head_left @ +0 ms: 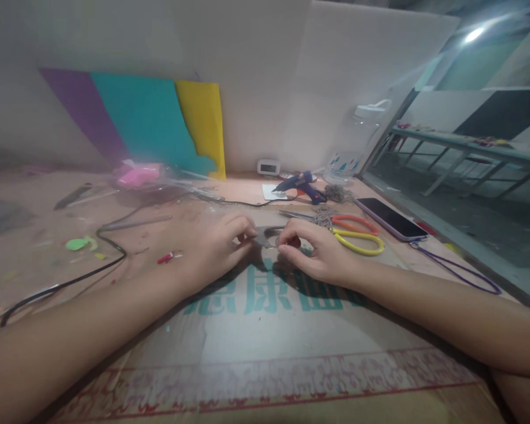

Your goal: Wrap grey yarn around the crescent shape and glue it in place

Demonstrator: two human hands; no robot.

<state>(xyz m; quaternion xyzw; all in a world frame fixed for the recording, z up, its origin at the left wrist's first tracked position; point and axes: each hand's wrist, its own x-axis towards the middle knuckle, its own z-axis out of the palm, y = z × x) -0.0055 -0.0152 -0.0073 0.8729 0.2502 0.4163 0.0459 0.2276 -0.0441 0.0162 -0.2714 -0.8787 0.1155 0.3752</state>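
My left hand [232, 238] is closed, thumb and fingers pinched together above the printed cardboard [229, 335]. Facing it, my right hand [313, 250] is also in a pinch, a short gap away. A small greyish piece [263, 238] shows between the two sets of fingertips; it is too blurred to name, and I cannot tell which hand grips it. Something small and dark red [295, 242] shows behind my right fingers. Just beyond my right hand lie scissors with one orange and one yellow handle [360, 242], their blades pointing left.
A blue glue gun [307, 187], a small digital clock [268, 167] and a clear bottle [347, 147] stand at the back. To the right is a phone [391, 218] with a purple strap. A black cable [70, 284], a pink bag [139, 174] and scraps lie left.
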